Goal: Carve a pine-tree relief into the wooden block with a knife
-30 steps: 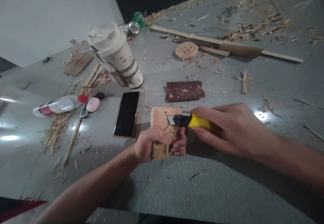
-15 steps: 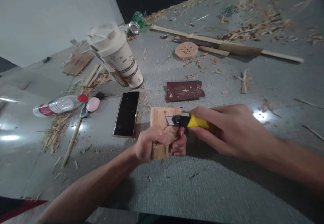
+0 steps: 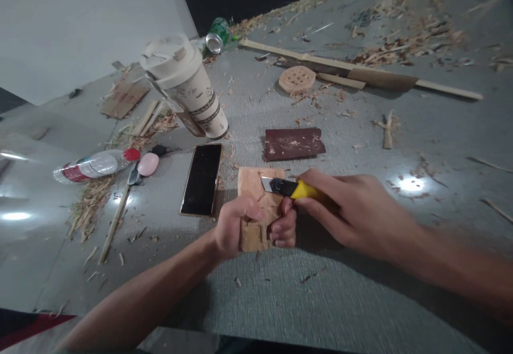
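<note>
wooden block (image 3: 249,183) in left hand (image 3: 233,225), knife (image 3: 285,187) perhaps touching it

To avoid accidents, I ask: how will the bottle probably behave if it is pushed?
The bottle would likely roll, as it lies on its side. It looks like thin, clear plastic, so it is probably light. Shavings beside it may slow it.

Left hand (image 3: 230,227) and right hand (image 3: 356,210) are bare; wrists (image 3: 411,242) likewise. Forearms (image 3: 160,287) are uncovered to the frame edge, tapering wristward.
</note>
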Motion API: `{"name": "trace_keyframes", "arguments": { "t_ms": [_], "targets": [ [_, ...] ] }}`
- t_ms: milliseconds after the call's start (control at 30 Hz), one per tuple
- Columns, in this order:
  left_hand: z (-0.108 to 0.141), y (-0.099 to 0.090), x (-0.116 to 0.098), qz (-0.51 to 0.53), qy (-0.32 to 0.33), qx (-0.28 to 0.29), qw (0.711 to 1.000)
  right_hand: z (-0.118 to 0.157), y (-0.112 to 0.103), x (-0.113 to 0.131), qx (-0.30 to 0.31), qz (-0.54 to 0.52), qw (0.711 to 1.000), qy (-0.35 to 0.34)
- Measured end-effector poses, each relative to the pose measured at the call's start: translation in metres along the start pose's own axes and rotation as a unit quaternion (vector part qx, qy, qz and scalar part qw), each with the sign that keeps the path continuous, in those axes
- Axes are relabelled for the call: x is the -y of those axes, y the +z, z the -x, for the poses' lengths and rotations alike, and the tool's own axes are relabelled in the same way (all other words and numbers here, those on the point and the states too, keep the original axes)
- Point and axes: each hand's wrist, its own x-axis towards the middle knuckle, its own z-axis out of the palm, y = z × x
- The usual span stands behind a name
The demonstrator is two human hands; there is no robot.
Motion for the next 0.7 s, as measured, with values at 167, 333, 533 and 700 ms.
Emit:
{"name": "trace_keyframes", "arguments": {
  "t_ms": [167,333,533,700],
  "targets": [
    [0.0001,0.0001,0.0002,0.014,0.002,-0.014,1.000,0.0017,0.0051,0.0037,-0.016,0.012,1.000,0.017],
    [0.0001,0.0004,0.0009,0.011,0.007,-0.018,1.000,0.0045,0.0086,0.0064,-0.029,0.027,0.999,0.021],
    [0.0005,0.0005,0.0021,0.012,0.012,-0.020,1.000,0.0055,0.0091,0.0072,-0.024,0.014,0.999,0.041],
    [0.0006,0.0007,0.0017,0.008,0.011,-0.019,1.000,0.0047,0.0097,0.0085,-0.026,-0.003,0.999,0.040]
  ]
}}
